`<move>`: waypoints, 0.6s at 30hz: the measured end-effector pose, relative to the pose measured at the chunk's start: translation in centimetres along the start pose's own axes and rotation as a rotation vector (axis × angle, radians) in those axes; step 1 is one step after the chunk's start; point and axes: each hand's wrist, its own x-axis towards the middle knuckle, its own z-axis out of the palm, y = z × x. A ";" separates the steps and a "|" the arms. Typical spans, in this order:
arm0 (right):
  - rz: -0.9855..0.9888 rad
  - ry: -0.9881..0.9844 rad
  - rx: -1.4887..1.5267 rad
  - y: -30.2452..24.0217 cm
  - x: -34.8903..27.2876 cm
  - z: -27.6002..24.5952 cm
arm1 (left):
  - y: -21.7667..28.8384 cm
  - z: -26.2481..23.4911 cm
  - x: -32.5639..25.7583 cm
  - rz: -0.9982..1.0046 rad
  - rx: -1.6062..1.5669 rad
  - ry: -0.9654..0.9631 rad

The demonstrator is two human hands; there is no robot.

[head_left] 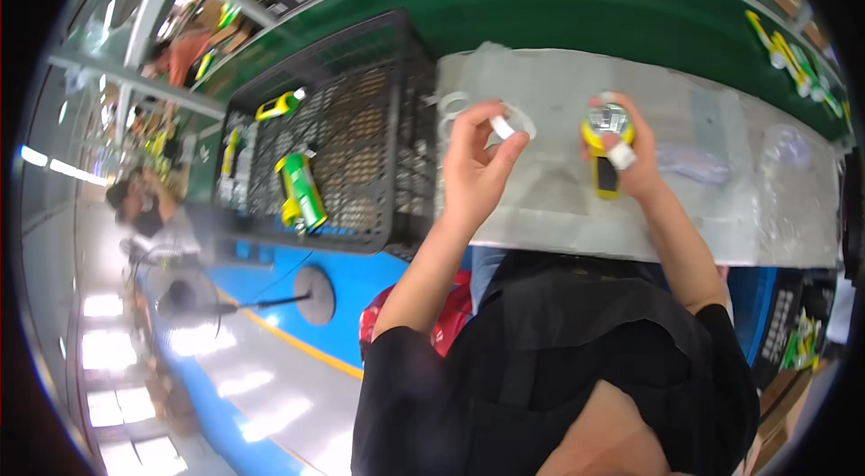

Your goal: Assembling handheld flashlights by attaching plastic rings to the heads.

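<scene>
My left hand (476, 172) is raised over the grey work surface (550, 197), thumb and forefinger curled around the edge of a thin whitish ring (527, 120). A white band shows at the forefinger's tip. Close by on the surface lie more pale rings (453, 102), partly hidden by this hand. In my right hand (638, 152) is a yellow and black flashlight (605, 177), its round, shiny reflector head facing up. The fingers wrap around the head from the right, and a white wrap covers the thumb.
Left of the work surface stands a black plastic crate (396, 143) holding a green and yellow flashlight (302, 192) and several others. Clear plastic bags (694, 163) lie to the right. A green ledge (541, 3) runs along the back. A pedestal fan (185, 299) stands on the floor at left.
</scene>
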 end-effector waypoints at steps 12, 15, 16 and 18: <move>-0.164 -0.015 -0.019 0.0 -0.1 -0.8 | 1.8 6.0 4.4 0.515 0.460 -0.260; -0.116 -0.067 0.030 -0.1 -0.3 -1.3 | 2.2 6.1 4.4 0.479 0.544 -0.300; -0.107 -0.068 -0.002 0.0 -0.4 -1.6 | 2.3 6.1 4.3 0.442 0.543 -0.295; -0.098 -0.068 -0.036 -0.3 -0.6 -1.7 | 2.5 6.2 4.2 0.405 0.541 -0.290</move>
